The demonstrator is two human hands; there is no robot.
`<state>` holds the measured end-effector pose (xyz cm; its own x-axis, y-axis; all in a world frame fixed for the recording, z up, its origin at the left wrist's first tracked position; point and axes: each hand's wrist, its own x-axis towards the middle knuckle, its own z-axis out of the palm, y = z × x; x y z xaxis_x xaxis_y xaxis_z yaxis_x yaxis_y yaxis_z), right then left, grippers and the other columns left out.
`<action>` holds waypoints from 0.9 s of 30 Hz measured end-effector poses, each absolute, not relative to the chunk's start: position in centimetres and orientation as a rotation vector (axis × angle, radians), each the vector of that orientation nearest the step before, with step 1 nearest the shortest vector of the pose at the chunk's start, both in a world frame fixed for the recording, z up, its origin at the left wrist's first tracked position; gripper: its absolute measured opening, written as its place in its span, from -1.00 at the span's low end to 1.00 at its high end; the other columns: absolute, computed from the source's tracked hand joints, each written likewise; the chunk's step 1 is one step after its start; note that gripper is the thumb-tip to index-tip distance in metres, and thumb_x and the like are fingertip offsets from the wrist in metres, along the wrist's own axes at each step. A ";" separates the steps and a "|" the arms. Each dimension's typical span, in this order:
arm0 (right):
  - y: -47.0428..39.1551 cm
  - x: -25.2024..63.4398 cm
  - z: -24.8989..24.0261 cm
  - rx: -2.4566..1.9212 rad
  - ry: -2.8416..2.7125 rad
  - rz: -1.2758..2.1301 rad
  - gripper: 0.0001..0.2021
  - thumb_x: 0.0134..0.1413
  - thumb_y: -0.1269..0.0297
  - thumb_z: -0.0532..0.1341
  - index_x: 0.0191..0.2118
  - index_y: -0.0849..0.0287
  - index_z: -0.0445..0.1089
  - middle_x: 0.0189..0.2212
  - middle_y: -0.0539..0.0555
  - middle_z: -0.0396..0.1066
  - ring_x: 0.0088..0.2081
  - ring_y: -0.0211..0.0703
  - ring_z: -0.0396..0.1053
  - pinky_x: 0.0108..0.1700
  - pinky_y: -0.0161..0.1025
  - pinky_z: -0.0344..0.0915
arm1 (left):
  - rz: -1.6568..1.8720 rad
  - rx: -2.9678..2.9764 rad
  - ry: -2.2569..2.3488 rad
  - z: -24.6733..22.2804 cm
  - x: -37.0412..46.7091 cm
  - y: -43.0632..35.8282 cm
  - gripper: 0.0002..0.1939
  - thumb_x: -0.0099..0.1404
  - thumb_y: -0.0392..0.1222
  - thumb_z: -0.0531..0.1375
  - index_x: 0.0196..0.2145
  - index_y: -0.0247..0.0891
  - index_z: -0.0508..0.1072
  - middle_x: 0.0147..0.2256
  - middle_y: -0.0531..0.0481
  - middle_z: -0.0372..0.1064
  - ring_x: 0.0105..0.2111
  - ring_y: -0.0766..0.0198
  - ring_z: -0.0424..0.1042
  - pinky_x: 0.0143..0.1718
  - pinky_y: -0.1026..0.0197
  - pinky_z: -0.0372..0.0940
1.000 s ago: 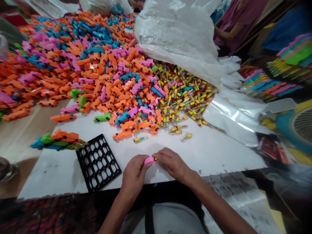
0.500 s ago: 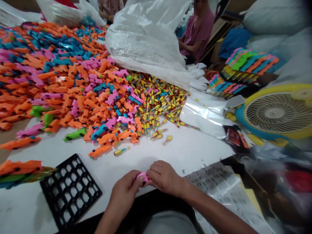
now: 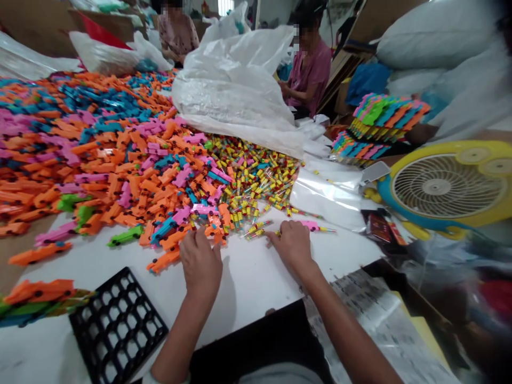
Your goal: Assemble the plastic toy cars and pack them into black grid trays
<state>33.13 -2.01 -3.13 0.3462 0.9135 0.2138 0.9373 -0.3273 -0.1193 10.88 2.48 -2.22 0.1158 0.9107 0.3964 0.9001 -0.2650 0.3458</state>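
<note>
The left hand (image 3: 202, 264) is held at the edge of the piled, shiny plastic cars (image 3: 140, 185), its fingers bent down; whether a car is pinched cannot be told. The right hand (image 3: 295, 245) is set well apart, by the small, clear tubes (image 3: 260, 178) with yellow bands; its fingers are curled, and its grip cannot be told. A long, smooth pink car (image 3: 311, 226) is seen just beside it on the flat white top (image 3: 256, 288). The black tray (image 3: 144, 298) is filled with rounded holes. Behind the tubes, a thin, crinkly bag (image 3: 236, 96) is seen.
</note>
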 end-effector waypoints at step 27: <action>-5.1 25.6 -1.7 -1.370 -1.374 1.223 -0.81 0.09 0.18 0.28 -0.21 0.15 0.41 -0.40 -0.04 0.43 -0.40 -0.27 0.40 -0.30 -0.31 0.32 | 0.919 1.149 1.333 -0.7 7.3 -2.6 -0.55 0.03 -0.04 0.35 -0.12 -0.20 0.44 -0.13 -0.07 0.46 -0.14 0.16 0.43 -0.04 0.06 0.32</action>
